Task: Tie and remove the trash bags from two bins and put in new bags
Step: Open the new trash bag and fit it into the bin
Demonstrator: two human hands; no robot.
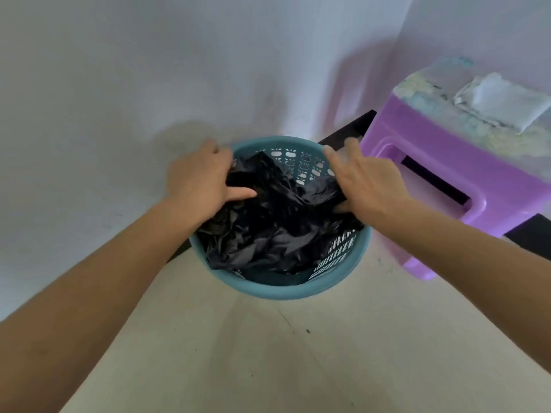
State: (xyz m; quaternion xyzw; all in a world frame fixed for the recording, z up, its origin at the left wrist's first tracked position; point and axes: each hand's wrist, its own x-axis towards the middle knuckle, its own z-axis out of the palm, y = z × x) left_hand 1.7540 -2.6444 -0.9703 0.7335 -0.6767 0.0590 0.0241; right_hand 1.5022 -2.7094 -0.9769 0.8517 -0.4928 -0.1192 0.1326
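Note:
A round teal plastic bin point(277, 289) with a perforated wall stands on the floor against the wall. A crumpled black trash bag point(277, 231) lies loosely inside it, bunched up and not spread over the rim. My left hand point(198, 181) holds the bag's edge at the bin's far left rim, thumb pointing right over the plastic. My right hand point(368, 181) holds the bag's edge at the far right rim, its fingers stretched toward the wall. Part of the bin's inner wall shows between my hands.
A purple plastic stool point(447, 162) stands close to the bin's right side, with a folded white cloth point(504, 101) on its patterned top. A pale wall rises behind the bin. A dark skirting strip point(346, 131) runs along the wall's base. Cream floor tiles point(268, 353) lie in front.

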